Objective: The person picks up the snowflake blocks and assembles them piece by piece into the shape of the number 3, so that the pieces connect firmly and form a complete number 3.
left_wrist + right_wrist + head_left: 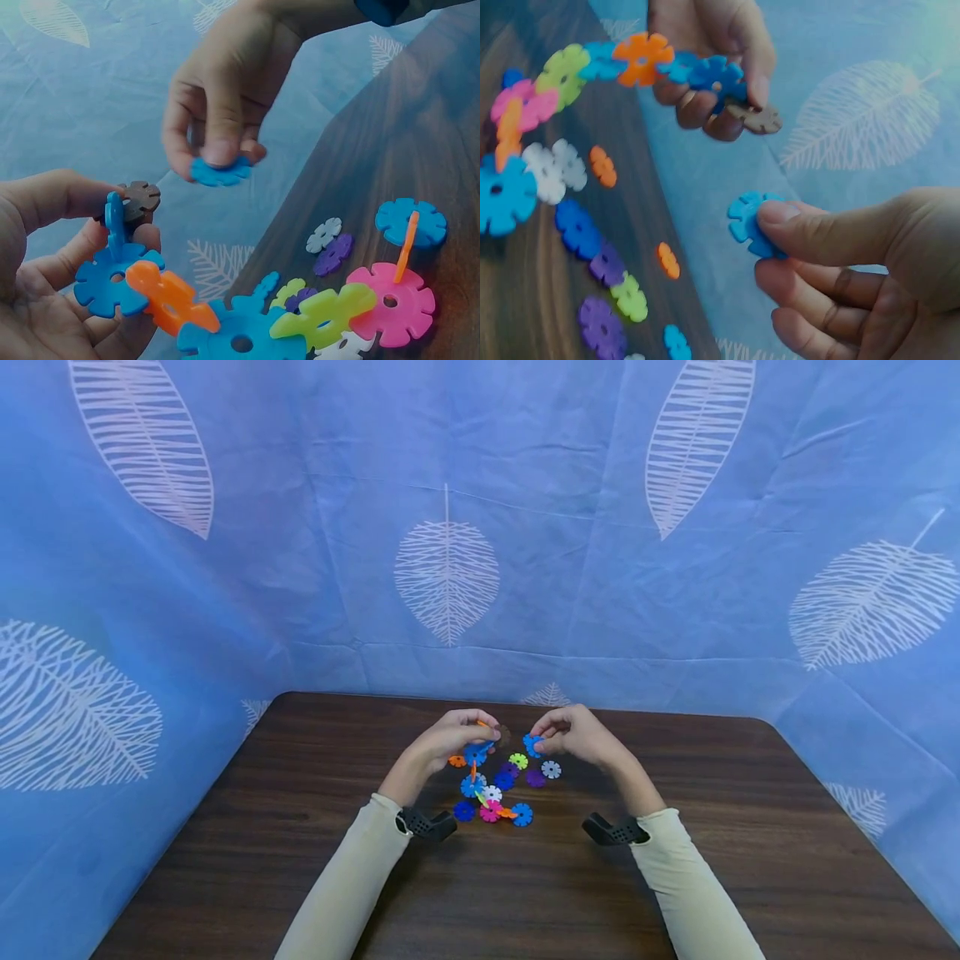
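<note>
Left hand (453, 737) grips one end of a multicoloured notched-plastic-disc chain (261, 327), and right hand (576, 733), nearby, pinches a blue notched plastic disc (745, 223)!

Dark brown table (247, 860), wood-grained, with rounded far corners. Behind and along both sides, a blue cloth (540, 585) with straight creases and soft folds, printed in white leaves. Near the middle of the head view, a rounded leaf (447, 578), stem up and tip down. Higher, a long leaf on the left (150, 443) and a narrow leaf on the right (701, 443), both cut off by the top edge. At far left, a broad leaf (75, 706); at far right, a slanted leaf (873, 602). Just above the table's back edge, part of a small leaf (548, 695).
</note>
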`<state>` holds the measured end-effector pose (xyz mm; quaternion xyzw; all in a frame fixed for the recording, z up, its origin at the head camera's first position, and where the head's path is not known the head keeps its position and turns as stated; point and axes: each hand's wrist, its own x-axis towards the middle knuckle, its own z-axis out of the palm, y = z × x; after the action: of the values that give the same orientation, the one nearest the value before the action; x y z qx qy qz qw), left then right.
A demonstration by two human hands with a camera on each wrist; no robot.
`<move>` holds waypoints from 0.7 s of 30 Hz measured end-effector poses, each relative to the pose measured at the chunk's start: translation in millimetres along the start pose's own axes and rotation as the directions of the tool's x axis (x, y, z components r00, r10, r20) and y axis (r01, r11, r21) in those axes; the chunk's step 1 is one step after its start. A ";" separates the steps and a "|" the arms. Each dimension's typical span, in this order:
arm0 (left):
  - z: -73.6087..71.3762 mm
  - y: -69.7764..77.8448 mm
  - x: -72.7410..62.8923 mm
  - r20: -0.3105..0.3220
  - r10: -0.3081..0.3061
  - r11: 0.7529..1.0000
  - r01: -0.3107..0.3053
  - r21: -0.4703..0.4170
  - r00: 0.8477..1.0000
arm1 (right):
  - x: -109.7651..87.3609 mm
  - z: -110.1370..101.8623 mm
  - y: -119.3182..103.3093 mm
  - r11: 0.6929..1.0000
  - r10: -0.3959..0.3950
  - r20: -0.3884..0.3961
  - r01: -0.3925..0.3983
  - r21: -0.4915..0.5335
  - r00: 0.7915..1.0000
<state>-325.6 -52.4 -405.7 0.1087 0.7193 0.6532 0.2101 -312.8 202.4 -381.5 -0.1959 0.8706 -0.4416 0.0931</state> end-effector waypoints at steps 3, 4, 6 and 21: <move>-0.2 0.3 -0.5 0.010 0.008 1.000 -0.009 0.013 1.000 | 0.5 1.3 -3.1 0.998 -0.052 -0.037 0.053 0.039 0.998; -0.4 0.2 -0.4 0.013 0.011 1.000 -0.011 0.015 1.000 | 0.8 2.2 -3.3 0.996 -0.067 -0.047 0.070 0.054 0.997; -0.8 0.2 -0.5 0.015 0.018 1.000 -0.018 0.014 1.000 | 1.8 4.8 -2.5 0.992 -0.091 -0.067 0.096 0.079 0.994; -2.8 -1.4 2.4 -0.001 0.038 0.999 -0.038 -0.002 0.999 | 5.1 19.7 -2.6 0.975 -0.196 -0.157 0.209 0.073 0.968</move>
<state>-328.8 -54.0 -407.3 0.1218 0.7165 0.6578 0.1974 -310.1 184.5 -391.0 -0.2459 0.8299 -0.5006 -0.0092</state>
